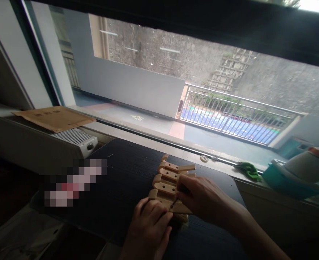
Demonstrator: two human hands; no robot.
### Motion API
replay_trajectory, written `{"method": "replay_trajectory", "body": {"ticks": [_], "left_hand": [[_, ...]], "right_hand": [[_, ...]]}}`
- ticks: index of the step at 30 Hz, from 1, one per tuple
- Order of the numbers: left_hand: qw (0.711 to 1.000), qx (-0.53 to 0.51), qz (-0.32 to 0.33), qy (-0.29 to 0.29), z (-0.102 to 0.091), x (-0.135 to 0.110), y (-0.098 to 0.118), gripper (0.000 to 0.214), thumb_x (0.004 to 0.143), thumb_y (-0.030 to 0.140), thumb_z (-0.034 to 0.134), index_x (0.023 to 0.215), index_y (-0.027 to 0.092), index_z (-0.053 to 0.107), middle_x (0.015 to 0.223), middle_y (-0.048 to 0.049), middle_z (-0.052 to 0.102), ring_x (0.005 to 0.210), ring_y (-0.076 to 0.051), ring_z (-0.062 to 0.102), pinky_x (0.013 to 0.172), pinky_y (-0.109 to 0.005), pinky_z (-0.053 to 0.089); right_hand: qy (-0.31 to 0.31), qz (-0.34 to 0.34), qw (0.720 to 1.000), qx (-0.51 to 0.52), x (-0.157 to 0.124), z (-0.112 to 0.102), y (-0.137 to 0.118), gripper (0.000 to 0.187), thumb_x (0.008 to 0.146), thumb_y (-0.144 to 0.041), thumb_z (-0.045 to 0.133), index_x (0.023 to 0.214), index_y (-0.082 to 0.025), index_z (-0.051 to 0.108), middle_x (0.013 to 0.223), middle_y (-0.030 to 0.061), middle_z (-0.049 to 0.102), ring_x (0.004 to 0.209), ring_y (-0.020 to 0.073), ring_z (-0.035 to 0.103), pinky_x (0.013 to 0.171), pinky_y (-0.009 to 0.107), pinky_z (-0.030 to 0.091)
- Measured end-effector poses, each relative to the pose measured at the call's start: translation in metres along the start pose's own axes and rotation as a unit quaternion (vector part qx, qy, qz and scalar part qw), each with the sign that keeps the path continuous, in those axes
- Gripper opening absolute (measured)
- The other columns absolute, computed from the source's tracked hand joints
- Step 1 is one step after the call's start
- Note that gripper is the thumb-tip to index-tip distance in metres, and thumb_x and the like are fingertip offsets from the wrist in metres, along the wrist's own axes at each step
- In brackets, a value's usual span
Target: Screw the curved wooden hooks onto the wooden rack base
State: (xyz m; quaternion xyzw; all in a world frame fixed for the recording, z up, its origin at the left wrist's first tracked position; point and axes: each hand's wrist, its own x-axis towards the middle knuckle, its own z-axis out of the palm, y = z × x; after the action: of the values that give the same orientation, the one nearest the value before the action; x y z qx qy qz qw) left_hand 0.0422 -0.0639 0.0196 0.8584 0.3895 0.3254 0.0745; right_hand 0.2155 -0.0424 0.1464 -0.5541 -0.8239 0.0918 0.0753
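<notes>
A row of several light wooden hook pieces (168, 177) lies on a dark table (121, 187) in front of a window. My left hand (148, 227) is curled, knuckles up, pressing on the nearest wooden piece. My right hand (203, 198) is closed in a pinch around a thin dark tool (174, 203), whose tip touches the nearest piece beside my left fingers.
A white heater (76, 141) with a brown cardboard sheet (53, 117) on it stands at the left. A green cloth (249, 171) and a teal basin (281, 180) sit on the window sill at right. A pixelated patch lies on the table's left. Outside are a balcony and railing.
</notes>
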Motion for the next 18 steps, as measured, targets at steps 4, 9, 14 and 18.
{"method": "replay_trajectory", "body": {"ticks": [4, 9, 14, 18], "left_hand": [[0.997, -0.059, -0.022, 0.041, 0.010, -0.009, -0.002, 0.021, 0.084, 0.017, 0.051, 0.101, 0.025, 0.061, 0.093, -0.0021, 0.069, 0.084, -0.019, 0.064, 0.075, -0.031, 0.048], [0.983, -0.090, -0.160, -0.001, 0.029, 0.002, -0.003, 0.031, 0.085, 0.019, 0.049, 0.115, 0.022, 0.056, 0.061, 0.0034, 0.067, 0.055, -0.014, 0.066, 0.054, -0.021, 0.048], [0.971, -0.103, -0.212, -0.027, 0.030, 0.019, 0.002, 0.020, 0.087, 0.020, 0.049, 0.098, 0.024, 0.065, 0.070, 0.0010, 0.073, 0.064, -0.017, 0.070, 0.058, -0.022, 0.050], [0.970, -0.111, -0.213, -0.018, 0.031, 0.023, 0.004, 0.020, 0.085, 0.020, 0.050, 0.096, 0.025, 0.066, 0.079, 0.0006, 0.075, 0.071, -0.017, 0.071, 0.062, -0.021, 0.052]], "right_hand": [[-0.008, -0.001, 1.000, 0.010, -0.001, 0.000, 0.000, 0.008, 0.085, -0.026, 0.050, 0.082, -0.021, 0.055, 0.071, -0.0026, 0.060, 0.060, 0.0098, 0.047, 0.054, 0.023, 0.025], [-0.004, -0.005, 1.000, 0.012, -0.001, 0.001, 0.003, 0.009, 0.085, -0.026, 0.049, 0.082, -0.021, 0.055, 0.071, -0.0021, 0.061, 0.060, 0.0104, 0.048, 0.054, 0.023, 0.024], [-0.002, -0.005, 1.000, -0.007, -0.002, 0.002, 0.003, 0.009, 0.085, -0.027, 0.050, 0.081, -0.021, 0.056, 0.070, -0.0023, 0.061, 0.062, 0.0112, 0.050, 0.053, 0.023, 0.022], [0.000, -0.013, 1.000, -0.028, 0.001, 0.002, 0.002, 0.009, 0.084, -0.026, 0.051, 0.078, -0.020, 0.055, 0.068, -0.0021, 0.059, 0.060, 0.0103, 0.049, 0.052, 0.024, 0.021]]}}
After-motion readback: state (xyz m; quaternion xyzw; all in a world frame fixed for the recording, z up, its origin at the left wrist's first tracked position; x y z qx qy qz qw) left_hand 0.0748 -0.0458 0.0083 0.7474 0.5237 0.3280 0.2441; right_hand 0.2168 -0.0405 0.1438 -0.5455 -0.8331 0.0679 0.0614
